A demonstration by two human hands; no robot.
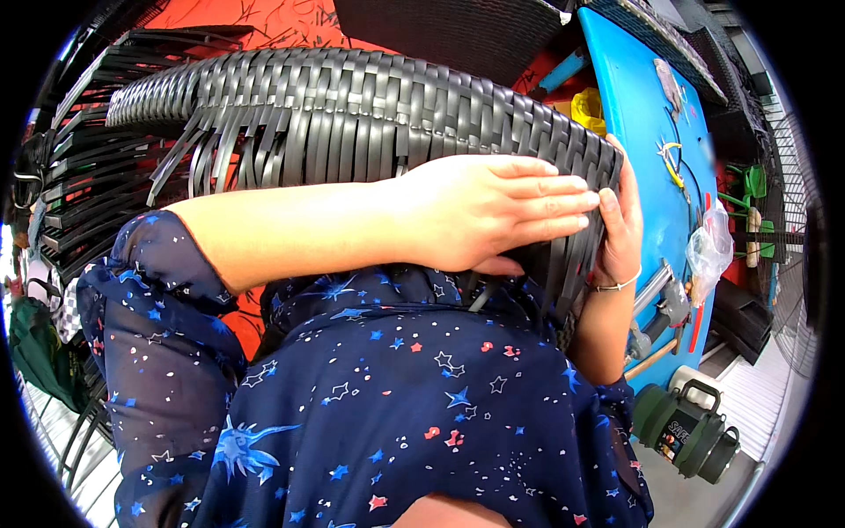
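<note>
A long, curved piece of black wicker weaving made of flat, shiny strips stretches across in front of me. Loose strip ends hang from its near edge. My left hand lies flat over the right part of the weaving, its fingers straight and pointing right. At the right end, my right hand grips the weaving, thumb on the near side and fingers around the edge. More strips hang down between my hands and my lap, partly hidden by the left hand.
To the right, a blue tabletop carries yellow-handled pliers, a hammer and a clear plastic bag. A dark green flask stands below it. Many black strips fan out at left. Behind lies a red surface with scraps.
</note>
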